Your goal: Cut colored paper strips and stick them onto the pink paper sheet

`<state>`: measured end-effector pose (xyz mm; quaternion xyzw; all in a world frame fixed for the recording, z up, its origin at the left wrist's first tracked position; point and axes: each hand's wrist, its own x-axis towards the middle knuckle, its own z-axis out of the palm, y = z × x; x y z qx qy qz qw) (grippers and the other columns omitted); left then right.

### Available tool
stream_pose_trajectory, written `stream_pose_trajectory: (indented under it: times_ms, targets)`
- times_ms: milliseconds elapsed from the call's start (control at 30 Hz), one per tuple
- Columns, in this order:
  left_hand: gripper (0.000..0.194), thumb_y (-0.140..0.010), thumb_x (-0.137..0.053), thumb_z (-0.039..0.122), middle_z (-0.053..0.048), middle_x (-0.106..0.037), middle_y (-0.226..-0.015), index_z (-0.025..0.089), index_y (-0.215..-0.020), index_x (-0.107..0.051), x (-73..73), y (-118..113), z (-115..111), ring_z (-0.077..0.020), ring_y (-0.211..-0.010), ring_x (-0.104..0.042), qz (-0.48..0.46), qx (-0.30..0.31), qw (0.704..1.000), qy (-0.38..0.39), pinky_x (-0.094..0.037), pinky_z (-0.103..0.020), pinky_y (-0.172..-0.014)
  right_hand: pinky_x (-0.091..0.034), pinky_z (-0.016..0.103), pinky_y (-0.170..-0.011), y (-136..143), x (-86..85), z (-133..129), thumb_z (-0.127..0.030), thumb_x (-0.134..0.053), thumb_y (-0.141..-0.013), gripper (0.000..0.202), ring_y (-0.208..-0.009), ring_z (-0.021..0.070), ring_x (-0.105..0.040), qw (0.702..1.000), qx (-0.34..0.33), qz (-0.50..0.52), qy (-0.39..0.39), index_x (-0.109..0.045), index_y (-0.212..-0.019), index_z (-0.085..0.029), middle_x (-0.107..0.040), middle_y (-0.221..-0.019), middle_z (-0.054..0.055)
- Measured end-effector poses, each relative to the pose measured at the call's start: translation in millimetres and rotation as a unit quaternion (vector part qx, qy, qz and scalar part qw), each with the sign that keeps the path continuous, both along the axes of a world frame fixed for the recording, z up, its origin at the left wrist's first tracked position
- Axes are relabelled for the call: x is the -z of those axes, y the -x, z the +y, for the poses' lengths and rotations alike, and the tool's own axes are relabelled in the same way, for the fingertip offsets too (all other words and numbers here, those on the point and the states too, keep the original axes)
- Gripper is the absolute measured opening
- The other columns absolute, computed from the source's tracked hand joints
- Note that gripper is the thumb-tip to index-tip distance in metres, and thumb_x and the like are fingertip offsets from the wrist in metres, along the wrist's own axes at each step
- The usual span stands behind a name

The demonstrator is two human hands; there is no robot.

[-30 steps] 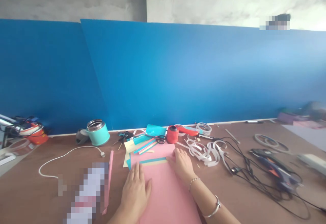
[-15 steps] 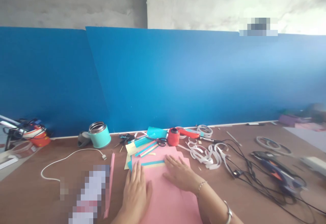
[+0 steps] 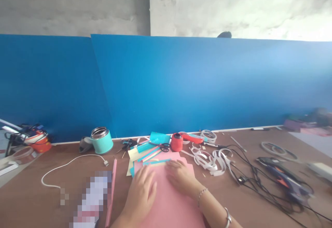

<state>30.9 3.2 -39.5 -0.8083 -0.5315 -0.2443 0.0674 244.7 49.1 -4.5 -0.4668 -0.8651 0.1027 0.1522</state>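
Note:
Both hands rest on a pink paper sheet [image 3: 169,203] that lies over other pink, blue and cream sheets on the brown table. My left hand [image 3: 141,191] is flat at the sheet's left side, thumb apart from the fingers. My right hand [image 3: 183,178] lies flat near the upper right part, its fingers stretched toward the far edge. Just beyond the fingertips are blue and cream paper strips [image 3: 147,152], with black-handled scissors [image 3: 164,147] on them. A bracelet and a bangle are on the right wrist and forearm.
A turquoise cup [image 3: 102,140], white cable [image 3: 75,159] and pink strip [image 3: 111,193] are to the left. Behind the paper sits a red container [image 3: 176,142]. Curled white strips [image 3: 210,160], black cables and a glue gun [image 3: 285,179] lie right. A blue partition [image 3: 181,82] stands behind.
My left hand has shifted slightly right and over the upper edge of the pink sheet. The top pink sheet now covers more of the blue and cream bands. My right hand moved slightly left.

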Motion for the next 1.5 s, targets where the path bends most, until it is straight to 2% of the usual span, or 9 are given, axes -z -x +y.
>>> stream_pose_trajectory:
  times_ms: [67, 133, 433, 567, 800, 1033, 1200, 1400, 1500]
  targets:
    - [0.045, -0.088, -0.045, 0.036, -0.008, -0.051, -0.135, 0.025, -0.131, -0.048, -5.6, -3.4, -7.4, -0.0264, -0.124, -0.047, 0.014, 0.091, 0.994, 0.055, -0.043, -0.043, -0.101, -0.025, 0.047, -0.107, -0.3, 4.2, 2.1, -0.023, -0.043, -0.085, 0.039, -0.127, 0.0257, -0.041, 1.000, 0.016, -0.012, 0.006, -0.058, -0.121, -0.023, -0.052, -0.134, 0.008]
    - [0.052, -0.086, -0.050, 0.038, -0.007, -0.047, -0.139, 0.027, -0.136, -0.042, -7.7, -5.9, -11.2, -0.0268, -0.126, -0.045, 0.023, 0.132, 0.987, 0.092, -0.042, -0.045, -0.103, -0.025, 0.047, -0.107, -1.1, 8.3, 4.8, -0.023, -0.041, -0.086, 0.041, -0.129, 0.0258, -0.039, 0.999, 0.034, -0.016, 0.002, -0.055, -0.125, -0.022, -0.049, -0.137, 0.008]
    - [0.048, -0.089, -0.045, 0.037, -0.005, -0.042, -0.142, 0.027, -0.136, -0.042, -8.2, -5.9, -6.3, -0.0258, -0.130, -0.040, 0.037, 0.112, 0.985, 0.123, -0.038, -0.048, -0.105, -0.033, 0.036, -0.096, -3.2, 9.3, 8.3, -0.018, -0.045, -0.082, 0.034, -0.113, 0.0228, -0.050, 0.997, 0.065, -0.002, -0.050, -0.062, -0.111, -0.022, -0.059, -0.122, 0.008]
    - [0.048, -0.089, -0.046, 0.037, -0.004, -0.046, -0.140, 0.029, -0.136, -0.041, -3.9, -4.8, -5.6, -0.0248, -0.127, -0.044, 0.033, 0.117, 0.989, 0.087, -0.041, -0.045, -0.104, -0.037, 0.033, -0.084, -7.4, 4.8, 11.1, -0.014, -0.042, -0.083, 0.028, -0.096, 0.0217, -0.056, 0.982, 0.166, 0.008, -0.085, -0.066, -0.096, -0.021, -0.066, -0.098, 0.007]
    - [0.047, -0.088, -0.046, 0.039, -0.004, -0.048, -0.138, 0.030, -0.134, -0.044, 1.0, -1.5, -2.2, -0.0245, -0.125, -0.046, 0.029, 0.117, 0.991, 0.063, -0.043, -0.042, -0.102, -0.036, 0.035, -0.083, -18.8, 8.6, 18.4, -0.014, -0.039, -0.084, 0.031, -0.097, 0.0245, -0.056, 0.963, 0.248, -0.015, -0.104, -0.069, -0.089, -0.021, -0.067, -0.102, 0.008]
    - [0.040, -0.087, -0.048, 0.034, -0.004, -0.052, -0.135, 0.029, -0.127, -0.052, -2.3, -2.1, -3.2, -0.0245, -0.122, -0.049, 0.015, 0.105, 0.992, 0.070, -0.046, -0.042, -0.100, -0.037, 0.034, -0.091, -22.7, 9.9, 21.5, -0.012, -0.040, -0.081, 0.036, -0.110, 0.0235, -0.052, 0.975, 0.201, 0.038, -0.081, -0.065, -0.107, -0.019, -0.062, -0.120, 0.007]
    - [0.034, -0.085, -0.044, 0.021, -0.008, -0.051, -0.134, 0.026, -0.113, -0.063, -6.3, 6.5, 8.4, -0.0280, -0.125, -0.045, -0.038, -0.003, 0.999, 0.027, -0.044, -0.046, -0.100, -0.037, 0.035, -0.092, -10.9, 2.0, 12.4, -0.016, -0.045, -0.081, 0.034, -0.113, 0.0229, -0.050, 0.993, 0.094, 0.046, -0.059, -0.064, -0.108, -0.023, -0.061, -0.120, 0.006]
    - [0.059, -0.078, -0.040, 0.008, -0.011, -0.049, -0.135, 0.020, -0.135, -0.042, -8.9, 18.7, 38.2, -0.0276, -0.125, -0.044, -0.044, -0.062, 0.997, 0.025, -0.042, -0.047, -0.100, -0.036, 0.034, -0.091, -3.5, -2.1, 7.9, -0.014, -0.046, -0.081, 0.029, -0.109, 0.0205, -0.051, 0.997, 0.051, 0.021, -0.048, -0.066, -0.100, -0.023, -0.063, -0.114, 0.006]
    - [0.050, -0.081, -0.042, 0.012, -0.014, -0.054, -0.130, 0.014, -0.131, -0.046, -15.3, 18.7, 55.9, -0.0294, -0.122, -0.046, -0.017, -0.083, 0.996, 0.041, -0.040, -0.047, -0.100, -0.035, 0.033, -0.090, -3.3, 0.0, 8.7, -0.013, -0.047, -0.080, 0.027, -0.106, 0.0196, -0.052, 0.997, 0.045, 0.024, -0.049, -0.065, -0.097, -0.023, -0.063, -0.110, 0.005]
